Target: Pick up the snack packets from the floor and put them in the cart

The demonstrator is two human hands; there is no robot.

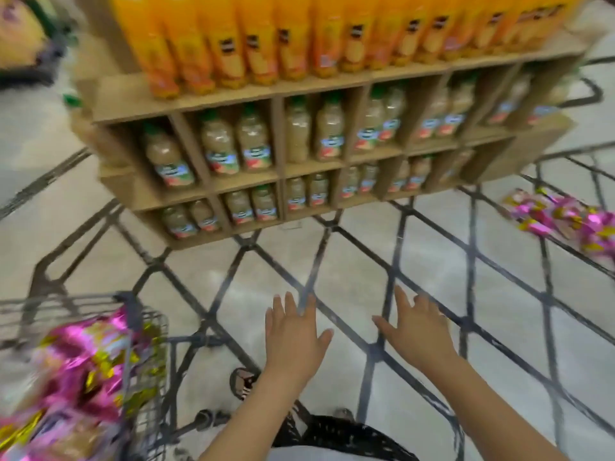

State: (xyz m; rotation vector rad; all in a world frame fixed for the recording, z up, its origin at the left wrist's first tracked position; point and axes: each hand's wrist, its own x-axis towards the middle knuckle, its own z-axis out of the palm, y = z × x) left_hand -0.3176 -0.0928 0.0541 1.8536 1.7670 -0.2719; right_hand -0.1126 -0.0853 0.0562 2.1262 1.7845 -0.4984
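Well, from my seat I see both hands stretched forward over the pale tiled floor with dark diamond lines, and neither has hold of anything. My left hand is palm-down, fingers straight and slightly spread. My right hand sits just beside it, apart from it, fingers likewise loose and fanned out. Both hang in the air above the tiles; I cannot tell how high.

The grey wire shopping cart stands at the lower left, near my left forearm. Inside it lies a heap of shiny pink-and-gold foil snack packets, piled up to the rim — blurred, so I cannot count them. More pink-and-gold foil packets on the floor lie in a loose cluster at the far right, well apart from both hands.

Ahead stands a brown cardboard display shelf. Tall orange juice bottles line its top; pale cloudy juice bottles with green caps fill the compartments underneath. A patterned sandal shows on the floor below my left wrist, between the cart and my dark dotted garment.
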